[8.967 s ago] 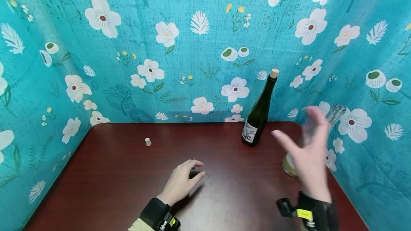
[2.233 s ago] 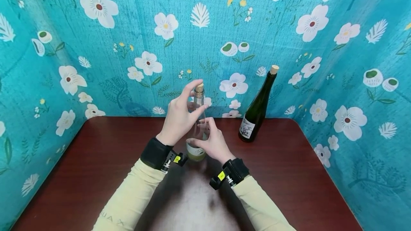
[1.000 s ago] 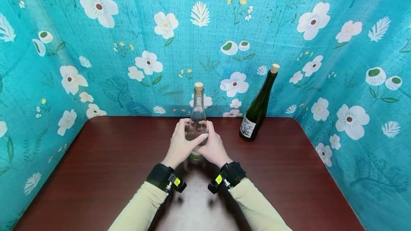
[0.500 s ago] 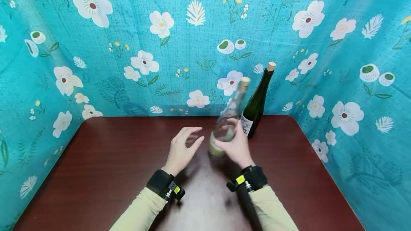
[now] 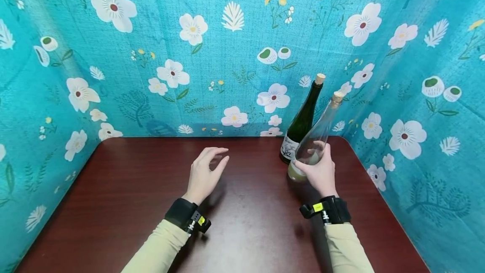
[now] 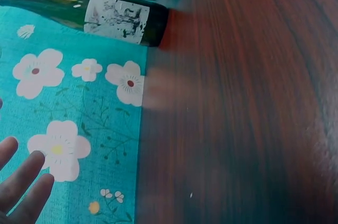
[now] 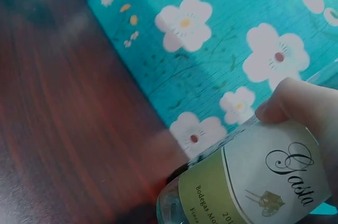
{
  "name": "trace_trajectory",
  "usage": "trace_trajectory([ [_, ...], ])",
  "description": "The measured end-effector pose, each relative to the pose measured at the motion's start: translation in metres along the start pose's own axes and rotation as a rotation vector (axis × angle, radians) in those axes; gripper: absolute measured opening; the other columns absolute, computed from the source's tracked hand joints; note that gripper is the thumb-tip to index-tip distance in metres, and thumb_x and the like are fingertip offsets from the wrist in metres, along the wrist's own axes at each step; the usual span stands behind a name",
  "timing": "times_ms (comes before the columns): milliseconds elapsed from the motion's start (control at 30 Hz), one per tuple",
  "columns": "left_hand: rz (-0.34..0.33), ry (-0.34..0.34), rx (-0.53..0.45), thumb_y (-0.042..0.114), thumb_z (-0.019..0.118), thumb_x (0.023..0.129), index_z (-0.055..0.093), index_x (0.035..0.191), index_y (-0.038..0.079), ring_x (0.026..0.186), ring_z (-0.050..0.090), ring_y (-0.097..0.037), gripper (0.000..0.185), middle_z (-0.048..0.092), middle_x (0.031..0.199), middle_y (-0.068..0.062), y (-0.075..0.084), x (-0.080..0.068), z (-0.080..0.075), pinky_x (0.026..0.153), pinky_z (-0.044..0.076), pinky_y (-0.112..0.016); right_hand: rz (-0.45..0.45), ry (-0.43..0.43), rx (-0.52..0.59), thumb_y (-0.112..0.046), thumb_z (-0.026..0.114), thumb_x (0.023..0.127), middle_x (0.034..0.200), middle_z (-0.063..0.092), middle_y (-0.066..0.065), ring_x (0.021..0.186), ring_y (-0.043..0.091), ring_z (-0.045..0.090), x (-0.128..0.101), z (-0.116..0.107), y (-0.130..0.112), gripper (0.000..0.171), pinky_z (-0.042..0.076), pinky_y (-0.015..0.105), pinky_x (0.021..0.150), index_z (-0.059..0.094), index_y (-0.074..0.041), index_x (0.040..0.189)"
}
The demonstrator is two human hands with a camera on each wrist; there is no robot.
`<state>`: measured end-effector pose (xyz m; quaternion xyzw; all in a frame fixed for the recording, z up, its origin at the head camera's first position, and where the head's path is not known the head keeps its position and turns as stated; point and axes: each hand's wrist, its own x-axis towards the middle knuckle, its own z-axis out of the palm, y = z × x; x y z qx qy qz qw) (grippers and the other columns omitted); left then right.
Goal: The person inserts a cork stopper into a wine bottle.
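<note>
My right hand [image 5: 321, 172] grips a clear glass wine bottle [image 5: 314, 141], thumb on its near side and fingers round the back. A cork [image 5: 337, 97] sits in the neck of this bottle, which leans to the right in the head view. Its white and olive label [image 7: 274, 176] fills the lower right of the right wrist view. Just behind it stands a dark green wine bottle [image 5: 302, 123], also corked, partly covered by the clear one. My left hand [image 5: 204, 174] hovers over the middle of the table, fingers loosely bent, with nothing in it.
The dark red wooden table [image 5: 125, 197] has its back edge against a turquoise flowered cloth [image 5: 212, 75]. The cloth also hangs along the left and right sides. The green bottle stands near the table's back right corner.
The loose cork from the table's left went into the clear bottle's neck, pressed by my left hand. Both hands then held the bottle; my left let go, and my right carried it rightward.
</note>
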<state>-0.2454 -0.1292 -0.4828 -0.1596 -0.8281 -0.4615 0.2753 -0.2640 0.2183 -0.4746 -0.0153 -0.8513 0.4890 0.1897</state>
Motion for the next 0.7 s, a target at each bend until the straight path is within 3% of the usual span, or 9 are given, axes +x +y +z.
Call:
trace_trajectory([
  [167, -0.013, 0.005, 0.013, 0.026, 0.072, 0.098, 0.072, 0.124, 0.023, 0.101, 0.067, -0.01, 0.026, 0.066, 0.118, 0.003, -0.001, -0.001, -0.004, 0.08, 0.059, -0.041, 0.067, -0.02, -0.024, -0.024, 0.092, 0.076, 0.118, 0.067, 0.009, 0.103, 0.031, 0.066, -0.005, 0.006, 0.013, 0.078, 0.048, 0.051, 0.09, 0.043, -0.02, 0.137],
  [367, -0.014, 0.013, 0.068, 0.031, 0.073, 0.097, 0.07, 0.127, 0.021, 0.104, 0.066, -0.012, 0.032, 0.066, 0.119, 0.004, -0.002, 0.006, -0.006, 0.078, 0.057, -0.039, 0.07, -0.008, -0.022, -0.026, 0.092, 0.077, 0.123, 0.064, 0.01, 0.106, 0.033, 0.064, 0.0, 0.007, 0.016, 0.081, 0.046, 0.056, 0.093, 0.04, -0.022, 0.139],
  [467, -0.052, -0.03, 0.093, 0.041, 0.072, 0.096, 0.066, 0.132, 0.021, 0.111, 0.064, -0.015, 0.042, 0.064, 0.124, 0.003, -0.004, 0.008, -0.01, 0.083, 0.055, -0.041, 0.032, 0.088, -0.016, -0.033, 0.093, 0.076, 0.14, 0.054, 0.009, 0.125, 0.027, 0.054, -0.005, 0.008, 0.01, 0.096, 0.041, 0.054, 0.104, 0.033, -0.023, 0.15],
  [567, -0.111, -0.096, 0.118, 0.054, 0.069, 0.095, 0.061, 0.14, 0.023, 0.12, 0.059, -0.019, 0.056, 0.061, 0.134, 0.003, -0.005, 0.009, -0.016, 0.092, 0.052, -0.046, -0.093, 0.318, 0.049, -0.034, 0.091, 0.078, 0.156, 0.037, 0.005, 0.142, 0.02, 0.034, -0.018, 0.005, -0.009, 0.105, 0.029, 0.046, 0.115, 0.024, -0.021, 0.158],
  [633, -0.133, -0.132, 0.146, 0.06, 0.064, 0.094, 0.056, 0.146, 0.025, 0.128, 0.055, -0.021, 0.063, 0.057, 0.141, 0.002, -0.005, 0.012, -0.021, 0.097, 0.049, -0.05, -0.266, 0.457, 0.101, -0.034, 0.088, 0.081, 0.162, 0.029, 0.005, 0.148, 0.02, 0.024, -0.023, 0.003, -0.035, 0.102, 0.021, 0.043, 0.119, 0.026, -0.014, 0.159],
  [700, -0.132, -0.149, 0.174, 0.064, 0.061, 0.095, 0.052, 0.15, 0.026, 0.135, 0.049, -0.024, 0.068, 0.053, 0.148, 0.0, -0.003, 0.019, -0.027, 0.103, 0.044, -0.054, -0.483, 0.493, 0.125, -0.035, 0.083, 0.086, 0.162, 0.029, 0.01, 0.15, 0.027, 0.022, -0.021, 0.006, -0.066, 0.091, 0.018, 0.046, 0.12, 0.033, -0.005, 0.155],
])
